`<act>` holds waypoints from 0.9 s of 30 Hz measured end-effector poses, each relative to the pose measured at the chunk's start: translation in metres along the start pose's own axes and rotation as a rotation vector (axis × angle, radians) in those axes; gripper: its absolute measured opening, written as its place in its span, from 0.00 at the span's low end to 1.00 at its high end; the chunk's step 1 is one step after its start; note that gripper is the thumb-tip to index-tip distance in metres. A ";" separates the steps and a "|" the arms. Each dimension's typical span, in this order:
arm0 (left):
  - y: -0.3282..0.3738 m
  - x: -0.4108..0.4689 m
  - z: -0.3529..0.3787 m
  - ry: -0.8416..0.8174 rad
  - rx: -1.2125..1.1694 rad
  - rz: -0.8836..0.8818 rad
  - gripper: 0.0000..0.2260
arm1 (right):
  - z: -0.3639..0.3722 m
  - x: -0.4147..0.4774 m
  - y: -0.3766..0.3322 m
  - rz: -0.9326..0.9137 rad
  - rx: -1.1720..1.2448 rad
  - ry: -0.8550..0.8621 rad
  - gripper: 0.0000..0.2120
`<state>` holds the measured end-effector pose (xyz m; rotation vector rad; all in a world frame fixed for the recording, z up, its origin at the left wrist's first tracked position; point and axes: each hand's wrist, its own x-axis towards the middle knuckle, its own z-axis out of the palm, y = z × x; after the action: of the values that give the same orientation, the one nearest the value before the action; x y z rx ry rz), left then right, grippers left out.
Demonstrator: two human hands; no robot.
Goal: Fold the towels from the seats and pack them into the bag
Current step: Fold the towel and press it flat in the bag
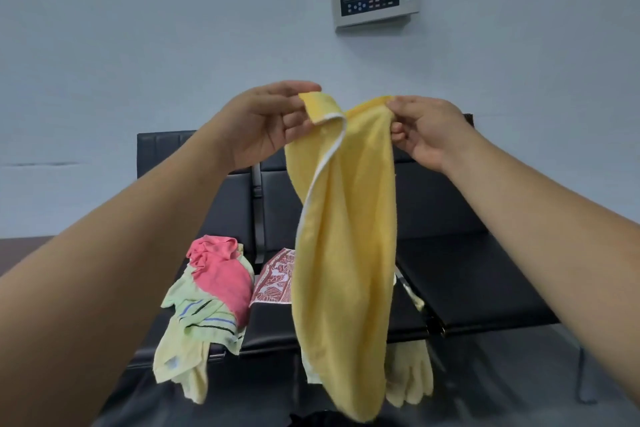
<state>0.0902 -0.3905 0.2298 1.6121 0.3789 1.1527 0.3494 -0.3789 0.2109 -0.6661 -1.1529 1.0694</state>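
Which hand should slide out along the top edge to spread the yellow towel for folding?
Probably the left hand: it pinches a free, white-trimmed corner of the yellow towel. The right hand grips a bunched fold, better kept as the anchor.

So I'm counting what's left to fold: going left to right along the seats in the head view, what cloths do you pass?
Pale green striped towel → pink towel → red patterned cloth → yellow towel, held up by the left hand and right hand.

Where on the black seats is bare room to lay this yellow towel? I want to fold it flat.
The right black seat is bare. The left seat is crowded by the pink cloth and pale green striped towel; the red patterned cloth occupies the middle.
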 end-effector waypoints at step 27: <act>-0.053 0.002 0.012 0.091 0.989 -0.099 0.15 | 0.020 -0.026 0.046 -0.059 -0.710 -0.181 0.15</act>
<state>0.1167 -0.3754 0.1846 2.3317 1.2099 1.0078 0.3148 -0.3871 0.1667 -1.0880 -1.7209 0.6608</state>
